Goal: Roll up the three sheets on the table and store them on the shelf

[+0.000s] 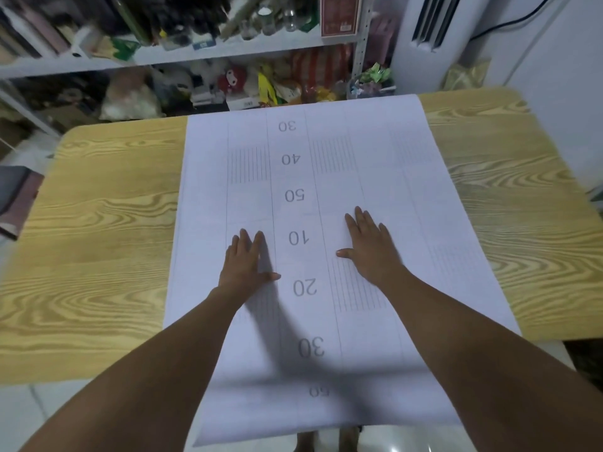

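A large white sheet [408,197] printed with upside-down numbers and ruled blocks lies flat along the middle of the wooden table [98,223]. Its near end hangs over the table's front edge toward me. I cannot tell whether more sheets lie under it. My left hand [246,261] rests palm down on the sheet, left of the "10". My right hand [368,244] lies flat on the sheet to the right of the "10", fingers spread. Neither hand grips anything. The white metal shelf [182,55] stands behind the table, packed with items.
The shelf holds bottles, plush toys, bags and boxes. A white air-conditioner unit [434,44] stands at the back right beside a wall. A dark object [16,197] sits off the table's left edge. Bare wood shows on both sides of the sheet. Pale floor tiles lie below.
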Available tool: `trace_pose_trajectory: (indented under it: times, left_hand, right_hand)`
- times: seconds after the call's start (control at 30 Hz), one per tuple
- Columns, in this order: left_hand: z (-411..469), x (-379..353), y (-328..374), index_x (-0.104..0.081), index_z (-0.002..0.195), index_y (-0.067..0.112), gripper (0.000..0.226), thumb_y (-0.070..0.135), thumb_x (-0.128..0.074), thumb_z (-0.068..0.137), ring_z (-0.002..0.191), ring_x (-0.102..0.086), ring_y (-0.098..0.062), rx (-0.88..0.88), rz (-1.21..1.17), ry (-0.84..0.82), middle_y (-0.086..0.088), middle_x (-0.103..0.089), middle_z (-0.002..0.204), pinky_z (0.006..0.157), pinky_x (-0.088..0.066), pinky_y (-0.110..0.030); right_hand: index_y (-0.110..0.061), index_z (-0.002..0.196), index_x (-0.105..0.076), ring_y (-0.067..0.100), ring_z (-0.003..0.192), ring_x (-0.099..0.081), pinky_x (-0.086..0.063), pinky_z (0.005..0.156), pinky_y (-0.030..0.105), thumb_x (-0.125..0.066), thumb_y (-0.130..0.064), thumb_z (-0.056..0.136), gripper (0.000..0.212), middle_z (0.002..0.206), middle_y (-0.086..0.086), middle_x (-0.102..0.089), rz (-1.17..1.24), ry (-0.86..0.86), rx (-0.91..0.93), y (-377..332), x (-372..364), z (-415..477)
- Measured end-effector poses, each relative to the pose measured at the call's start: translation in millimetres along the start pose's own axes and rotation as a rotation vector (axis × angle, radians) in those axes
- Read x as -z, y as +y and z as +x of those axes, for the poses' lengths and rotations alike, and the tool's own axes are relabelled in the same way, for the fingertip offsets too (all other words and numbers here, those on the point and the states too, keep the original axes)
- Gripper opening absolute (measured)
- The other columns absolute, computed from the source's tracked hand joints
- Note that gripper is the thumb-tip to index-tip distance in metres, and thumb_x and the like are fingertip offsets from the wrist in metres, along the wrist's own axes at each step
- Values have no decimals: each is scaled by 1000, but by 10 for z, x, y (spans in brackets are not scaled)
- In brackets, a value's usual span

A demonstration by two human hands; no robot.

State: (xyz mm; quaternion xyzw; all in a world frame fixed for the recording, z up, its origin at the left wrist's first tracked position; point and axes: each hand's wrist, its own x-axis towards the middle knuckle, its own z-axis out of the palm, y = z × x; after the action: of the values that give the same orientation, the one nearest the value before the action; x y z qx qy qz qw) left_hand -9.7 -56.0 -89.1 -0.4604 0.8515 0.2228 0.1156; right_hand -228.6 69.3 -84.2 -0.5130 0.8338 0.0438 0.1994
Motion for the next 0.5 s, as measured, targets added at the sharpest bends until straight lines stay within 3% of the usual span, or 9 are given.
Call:
trace_pose_trajectory:
  times: [0.3, 0.43, 0.5]
  left_hand:
    - [-40, -45, -31, -2, 151, 18, 90, 56, -51, 85, 145, 9, -31, -113, 27, 33, -15, 12, 157, 119, -1, -41]
    - [-100, -109, 11, 1, 150, 20, 110, 85, -31, 68, 145, 14, -27, -142, 66, -44, -8, 16, 157, 119, 3, -40]
    - [-110, -132, 44, 5, 150, 19, 108, 82, -34, 72, 145, 18, -26, -149, 98, -70, -6, 19, 157, 119, 5, -40]
  right_hand:
    - [-15, 152, 8, 24, 148, 9, -7, 120, 42, -26, -42, 103, 66, 160, 2, 14, -172, 76, 70, -17, -18, 38]
    - [-17, 153, 7, 25, 148, 6, -9, 120, 43, -26, -40, 103, 64, 161, 1, 11, -154, 96, 11, -88, -6, 106]
    - [-17, 153, 3, 26, 148, 2, -10, 119, 43, -29, -41, 102, 64, 161, 2, 6, -137, 123, -21, -121, 7, 142]
